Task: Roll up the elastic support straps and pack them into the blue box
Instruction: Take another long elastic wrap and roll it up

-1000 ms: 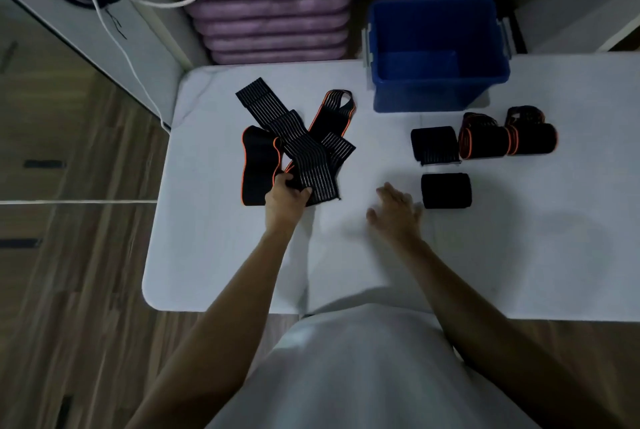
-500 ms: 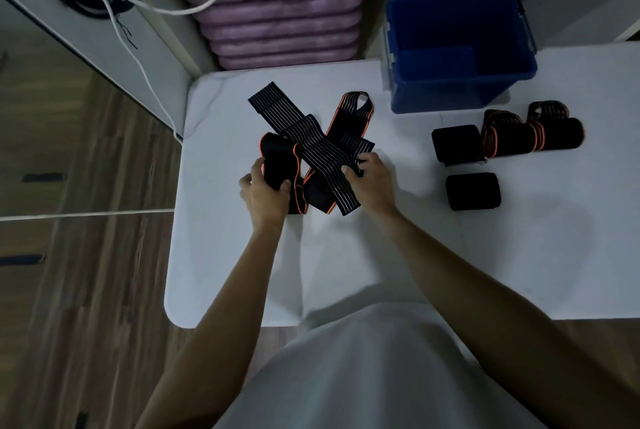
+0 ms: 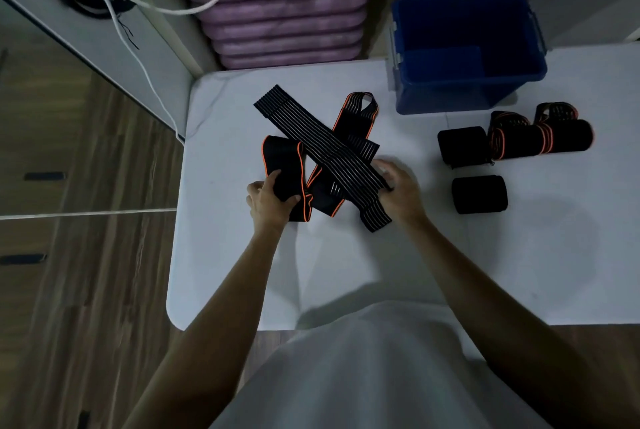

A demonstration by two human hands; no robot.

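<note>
Left grip (image 3: 272, 196) pinching orange-edged strap (image 3: 285, 165), right grip (image 3: 398, 186) holding ribbed strap (image 3: 322, 141), bare table (image 3: 346, 255) nearside.

White desk (image 3: 242, 272), rounded corners. Blue box (image 3: 467, 89) at far edge, right of centre. Loose straps (image 3: 322, 148) crossed in heap left of centre. Four rolled straps right of heap: three in row (image 3: 512, 141) near box, one (image 3: 479, 193) nearer, just apart.
</note>
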